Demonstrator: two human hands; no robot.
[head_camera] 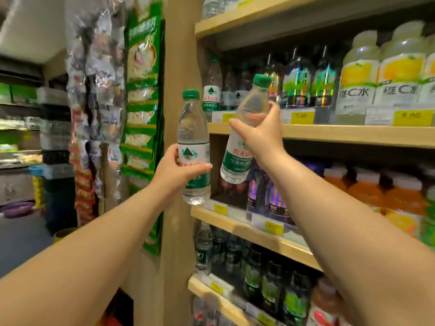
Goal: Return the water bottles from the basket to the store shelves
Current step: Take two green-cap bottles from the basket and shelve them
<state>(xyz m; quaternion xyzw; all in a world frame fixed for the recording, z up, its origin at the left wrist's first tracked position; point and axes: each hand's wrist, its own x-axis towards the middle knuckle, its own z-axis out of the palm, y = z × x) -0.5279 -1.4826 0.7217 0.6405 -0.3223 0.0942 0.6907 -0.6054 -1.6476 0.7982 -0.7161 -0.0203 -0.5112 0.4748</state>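
Under the left hand's fingers [200, 167] the bottle's label [194, 154] text is partly covered. Behind the right hand's fingers [237, 125] the price tag [228, 117] is blurred and unreadable. Both arms are cut off by the bottom edge.

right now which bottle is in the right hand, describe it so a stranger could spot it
Start at the wooden shelf with yellow price tags. In front of its left end, the right hand grips a clear water bottle with a green cap. Unlike the upright bottle in the left hand, it leans right, toward the shelf.
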